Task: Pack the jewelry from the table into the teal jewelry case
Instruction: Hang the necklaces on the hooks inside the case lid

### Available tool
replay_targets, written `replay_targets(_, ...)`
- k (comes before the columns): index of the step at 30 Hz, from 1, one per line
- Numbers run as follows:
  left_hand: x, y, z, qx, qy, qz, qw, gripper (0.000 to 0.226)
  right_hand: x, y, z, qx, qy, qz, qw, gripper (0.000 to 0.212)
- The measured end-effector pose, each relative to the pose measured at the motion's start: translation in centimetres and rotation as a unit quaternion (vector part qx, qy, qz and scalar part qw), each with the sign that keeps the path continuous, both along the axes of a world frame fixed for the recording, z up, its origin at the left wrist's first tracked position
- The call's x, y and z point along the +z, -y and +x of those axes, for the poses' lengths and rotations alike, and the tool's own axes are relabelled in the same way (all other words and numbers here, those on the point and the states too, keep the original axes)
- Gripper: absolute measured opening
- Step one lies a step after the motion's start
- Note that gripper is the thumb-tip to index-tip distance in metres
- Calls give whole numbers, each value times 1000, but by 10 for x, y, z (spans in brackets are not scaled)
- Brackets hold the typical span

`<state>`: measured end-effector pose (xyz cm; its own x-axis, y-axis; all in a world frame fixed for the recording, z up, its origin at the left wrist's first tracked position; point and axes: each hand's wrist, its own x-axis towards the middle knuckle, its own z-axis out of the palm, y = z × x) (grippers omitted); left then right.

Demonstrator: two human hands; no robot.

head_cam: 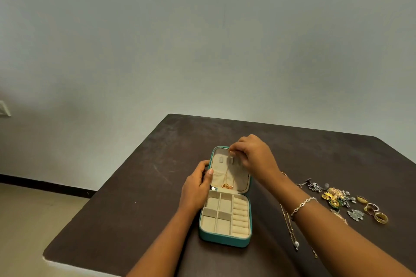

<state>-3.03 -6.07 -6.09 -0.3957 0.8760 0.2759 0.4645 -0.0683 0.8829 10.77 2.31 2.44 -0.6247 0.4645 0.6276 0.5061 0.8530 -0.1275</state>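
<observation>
The teal jewelry case (225, 242) lies open on the dark table, its beige lid propped up at the far side. My left hand (197, 186) grips the lid's left edge, thumb on the lining. My right hand (252, 153) pinches the top of a thin gold necklace (227, 181) at the lid's upper hooks. The chain hangs down the lid and its gold pendant rests near the pocket. The beige compartments and ring rolls in the case's base hold nothing.
A pile of jewelry (335, 198) lies to the right: brooches, earrings and gold rings (376, 212). Two thin chains (290, 229) stretch along the table under my right forearm. The table's left edge (105, 189) drops to the floor.
</observation>
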Motion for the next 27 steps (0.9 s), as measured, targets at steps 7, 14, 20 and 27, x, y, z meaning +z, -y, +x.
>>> replay_targets(7,0,-1,-1,-4,-4,-2,1000,22,-19,-11,3,7,37,232,972,28)
replay_targets(14,0,-1,-1,-8,-10,-4,1000,25,-31,-13,2,-17,37,266,963,30)
replay_targets(20,0,-1,-2,-8,-12,1,1000,25,-27,-13,-4,-28,-45,190,980,35)
replay_targets(27,-1,-1,-2,-12,-11,-3,1000,28,-21,-16,-7,-17,-109,11,994,24)
